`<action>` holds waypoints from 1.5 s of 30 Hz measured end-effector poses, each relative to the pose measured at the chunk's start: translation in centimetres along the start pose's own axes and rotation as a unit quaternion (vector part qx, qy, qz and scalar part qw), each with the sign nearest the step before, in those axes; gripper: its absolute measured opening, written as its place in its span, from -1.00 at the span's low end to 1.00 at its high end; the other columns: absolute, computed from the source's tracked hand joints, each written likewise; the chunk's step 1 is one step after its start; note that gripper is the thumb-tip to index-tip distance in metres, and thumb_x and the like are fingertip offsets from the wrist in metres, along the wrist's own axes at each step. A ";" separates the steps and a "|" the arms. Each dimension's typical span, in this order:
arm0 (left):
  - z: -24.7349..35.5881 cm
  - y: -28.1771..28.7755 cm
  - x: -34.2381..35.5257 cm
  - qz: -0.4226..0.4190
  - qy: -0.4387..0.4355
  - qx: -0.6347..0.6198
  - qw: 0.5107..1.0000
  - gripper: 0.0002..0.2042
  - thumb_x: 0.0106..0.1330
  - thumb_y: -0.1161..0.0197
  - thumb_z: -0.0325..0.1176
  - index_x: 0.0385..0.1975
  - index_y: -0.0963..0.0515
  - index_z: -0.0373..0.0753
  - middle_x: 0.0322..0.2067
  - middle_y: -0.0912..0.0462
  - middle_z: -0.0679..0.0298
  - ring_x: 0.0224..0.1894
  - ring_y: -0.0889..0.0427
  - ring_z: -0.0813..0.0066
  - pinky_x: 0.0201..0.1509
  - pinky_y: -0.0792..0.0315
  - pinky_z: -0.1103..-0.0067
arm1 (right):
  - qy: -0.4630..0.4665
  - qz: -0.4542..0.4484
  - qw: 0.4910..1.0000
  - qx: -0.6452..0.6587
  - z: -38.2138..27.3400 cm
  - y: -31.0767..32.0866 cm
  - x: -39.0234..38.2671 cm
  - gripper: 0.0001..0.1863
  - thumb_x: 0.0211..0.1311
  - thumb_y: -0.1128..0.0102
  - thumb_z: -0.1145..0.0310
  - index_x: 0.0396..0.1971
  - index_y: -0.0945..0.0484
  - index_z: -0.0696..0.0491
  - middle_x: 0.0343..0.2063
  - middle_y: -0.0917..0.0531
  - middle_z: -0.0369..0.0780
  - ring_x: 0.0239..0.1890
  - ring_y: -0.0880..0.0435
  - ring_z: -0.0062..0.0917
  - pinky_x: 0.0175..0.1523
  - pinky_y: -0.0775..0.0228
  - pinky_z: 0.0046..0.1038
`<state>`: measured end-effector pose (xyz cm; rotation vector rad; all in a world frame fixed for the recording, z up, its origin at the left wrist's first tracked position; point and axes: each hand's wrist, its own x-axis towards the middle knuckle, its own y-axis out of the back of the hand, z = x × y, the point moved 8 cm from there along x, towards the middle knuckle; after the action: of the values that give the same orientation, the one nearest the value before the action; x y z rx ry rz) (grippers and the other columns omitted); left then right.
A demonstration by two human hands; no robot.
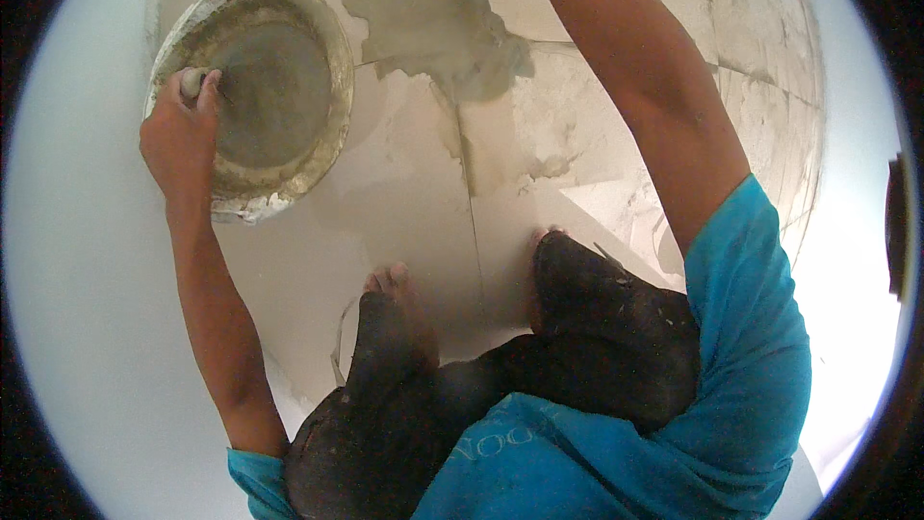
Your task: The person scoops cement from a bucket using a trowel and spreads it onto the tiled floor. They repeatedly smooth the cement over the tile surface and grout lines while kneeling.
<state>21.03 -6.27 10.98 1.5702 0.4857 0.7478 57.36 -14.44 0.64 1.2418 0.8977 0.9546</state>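
Left hand (181, 130) clamped on pale handle (193, 82), over basin (339, 87), grey paste (279, 91) inside (right hand unseen)

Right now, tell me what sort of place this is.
Likely an indoor construction or renovation site: wet grey paste spread across the tiled floor, and a crusted tub of grey mix.

From here I can't see the right grip at all: the right arm (630, 63) runs out past the top edge. That same edge cuts off the patch of wet grey paste (433, 29). The left grip (183, 125) covers part of a pale, rounded handle (192, 83), so whatever it joins can't be made out, and hides some of the basin (341, 87) rim. Dark trousers (616, 313) cover most of the right foot (551, 232). A dark shape (897, 231) far right meets the round border, too dim to name.
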 end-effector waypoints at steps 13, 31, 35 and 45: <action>-0.4 -1.1 0.2 -0.051 0.027 0.006 0.998 -0.53 0.21 -0.17 0.17 -0.20 -0.60 -0.14 -0.39 -0.68 0.12 -0.30 -0.67 0.10 -0.21 -0.51 0.35 | 0.319 0.045 0.946 0.049 -11.0 2.7 -7.3 -0.77 0.17 0.02 0.34 -0.35 -0.62 0.08 -0.28 -0.62 -0.10 -0.10 -0.57 -0.17 0.11 -0.27 -0.10; 0.6 -0.2 0.5 -0.059 0.025 0.031 0.997 -0.59 0.21 -0.19 0.12 -0.24 -0.63 -0.10 -0.42 -0.68 0.12 -0.37 -0.67 0.12 -0.30 -0.50 0.34 | -0.046 0.005 0.999 0.014 2.3 2.0 -2.1 -0.83 0.07 -0.09 0.39 -0.35 -0.62 0.03 -0.24 -0.67 -0.13 -0.13 -0.64 -0.20 -0.15 -0.49 -0.17; 0.3 -0.3 0.8 -0.010 0.008 0.028 1.000 -0.60 0.20 -0.20 0.12 -0.25 -0.63 -0.09 -0.42 -0.68 0.13 -0.35 -0.67 0.08 -0.27 -0.52 0.31 | 0.117 -0.028 0.993 0.009 -3.4 1.4 -2.9 -0.80 0.10 -0.07 0.37 -0.28 -0.59 0.07 -0.25 -0.66 -0.10 -0.16 -0.64 -0.19 -0.16 -0.48 -0.17; 1.1 -1.4 0.4 -0.072 0.008 -0.046 0.996 -0.56 0.17 -0.21 0.17 -0.29 -0.65 -0.12 -0.42 -0.68 0.12 -0.37 -0.65 0.13 -0.26 -0.49 0.34 | 0.227 -0.079 0.971 -0.006 -5.1 2.4 -11.4 -0.81 0.16 -0.03 0.32 -0.48 -0.56 0.09 -0.45 -0.60 -0.06 -0.30 -0.60 -0.17 -0.21 -0.36 -0.16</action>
<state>22.22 -6.59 9.60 1.4295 0.5624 0.6625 48.36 -23.21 2.85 0.9365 1.3264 1.1331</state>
